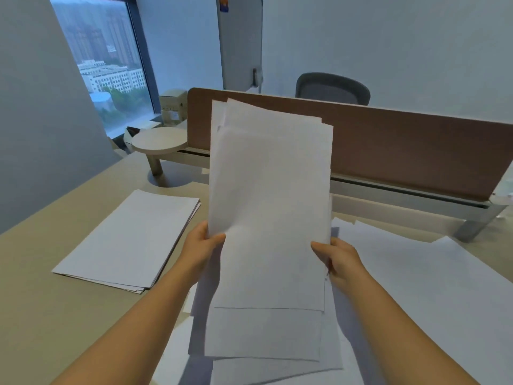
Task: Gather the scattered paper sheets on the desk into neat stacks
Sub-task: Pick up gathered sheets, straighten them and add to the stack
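**Uneven bundle held up, ready for squaring**

I have both hands on a bundle (270, 207) of white sheets, held upright above the table (36, 287). My left hand (201, 245) pinches the bundle's left edge, thumb in front and fingers behind; my right hand (337, 257) grips the right edge the same way. Neither hand is free.

The sheets are not aligned: corners fan out at 12 o'clock and lower edges step down unevenly at 6 o'clock. Paper like this is light, thin and floppy, and I judge it will slide sheet on sheet if the pinch loosens. Holding at the side edges near the middle seems right; a looser hold would let the sheets drop level when tapped on the table.

A finished stack (130, 240) lies flat at 9 o'clock, well apart from the bundle. More loose sheets (416, 273) overlap on the table at 3 o'clock and under my forearms at 6 o'clock, so the task looks partway done.
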